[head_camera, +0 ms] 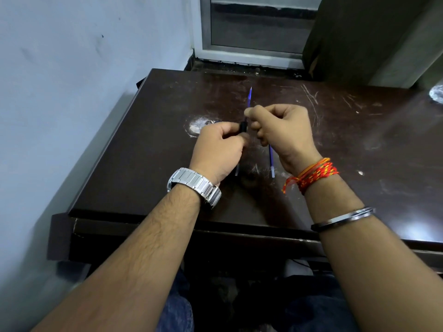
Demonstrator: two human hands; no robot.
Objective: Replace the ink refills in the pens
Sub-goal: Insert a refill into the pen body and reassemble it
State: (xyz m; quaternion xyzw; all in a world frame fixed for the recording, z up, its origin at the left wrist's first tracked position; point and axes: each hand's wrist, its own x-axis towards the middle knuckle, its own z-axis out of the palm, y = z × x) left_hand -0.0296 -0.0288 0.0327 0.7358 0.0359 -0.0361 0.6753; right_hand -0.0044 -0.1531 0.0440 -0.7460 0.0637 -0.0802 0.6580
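Note:
My left hand (217, 146) is closed around a black pen barrel (243, 127), of which only the top end shows above my fingers. My right hand (281, 130) pinches a thin blue ink refill (249, 98) just above that barrel. The refill points up and away from me, and its lower end meets the barrel's mouth. A second blue refill (271, 162) lies on the dark wooden table (143, 152) under my right hand. A pale slim end (237, 171) shows below my left palm; I cannot tell whether it belongs to the held pen.
The table is scratched, with white scuff marks (195, 127) beside my left hand. A pale wall runs along the left edge, and a window frame (251, 49) stands behind the far edge. My knees sit under the near edge.

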